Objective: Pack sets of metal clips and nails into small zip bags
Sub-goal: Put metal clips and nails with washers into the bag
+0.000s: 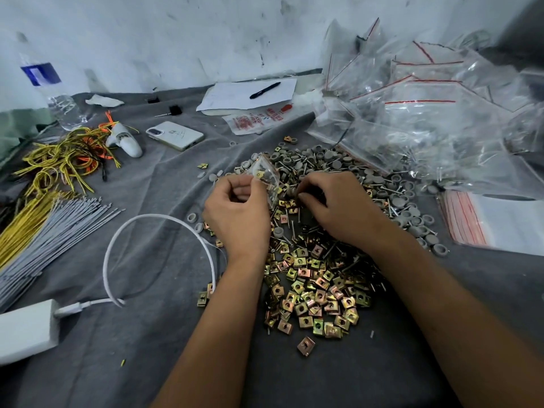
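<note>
A heap of gold and copper metal clips point(315, 293) lies on the grey cloth in front of me. Beyond it spreads a pile of nails with grey round caps point(338, 169). My left hand point(238, 213) pinches a small clear zip bag point(266, 175) by its edge, holding it up over the heap; one yellow clip shows inside it. My right hand point(335, 204) reaches into the pile just right of the bag, fingers curled down among the clips and nails. What its fingertips hold is hidden.
Filled zip bags point(412, 113) pile up at the back right, and a stack of empty bags point(485, 225) lies right. Left are grey and yellow ties point(50, 228), a white cable point(159, 228), a charger point(26, 328), a phone point(175, 135), a bottle point(56, 92), paper with a pen point(250, 92).
</note>
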The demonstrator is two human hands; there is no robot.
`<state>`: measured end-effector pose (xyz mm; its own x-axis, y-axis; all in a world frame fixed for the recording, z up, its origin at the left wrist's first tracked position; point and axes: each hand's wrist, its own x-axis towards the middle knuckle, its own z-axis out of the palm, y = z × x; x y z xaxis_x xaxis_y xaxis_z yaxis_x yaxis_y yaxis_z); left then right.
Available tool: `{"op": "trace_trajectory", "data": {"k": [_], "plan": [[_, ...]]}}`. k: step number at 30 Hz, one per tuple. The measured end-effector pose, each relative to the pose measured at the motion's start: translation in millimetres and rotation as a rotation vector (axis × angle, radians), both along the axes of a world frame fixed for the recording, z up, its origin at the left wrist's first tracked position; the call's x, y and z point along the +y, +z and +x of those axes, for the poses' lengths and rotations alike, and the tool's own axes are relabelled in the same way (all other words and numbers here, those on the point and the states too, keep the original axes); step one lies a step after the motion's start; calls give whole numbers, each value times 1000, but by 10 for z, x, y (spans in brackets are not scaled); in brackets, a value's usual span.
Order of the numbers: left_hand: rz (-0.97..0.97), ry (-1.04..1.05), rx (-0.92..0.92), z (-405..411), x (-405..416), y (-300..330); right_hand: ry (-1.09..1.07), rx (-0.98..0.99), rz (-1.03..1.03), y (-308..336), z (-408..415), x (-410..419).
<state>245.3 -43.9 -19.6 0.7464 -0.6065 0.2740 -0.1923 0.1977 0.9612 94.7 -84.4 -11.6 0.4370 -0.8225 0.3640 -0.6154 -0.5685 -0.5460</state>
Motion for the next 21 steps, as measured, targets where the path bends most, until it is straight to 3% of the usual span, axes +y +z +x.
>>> {"op": "trace_trajectory", "data": {"k": [9,15,21], "plan": [[-20,11,29,3,5,17,-14,124,30,-21,15,5],[-17,8,24,2,-8,4,0,317,-101,-32,152,47],[-10,-4,31,-8,-5,3,48,360,-30,-25,186,15]]}}
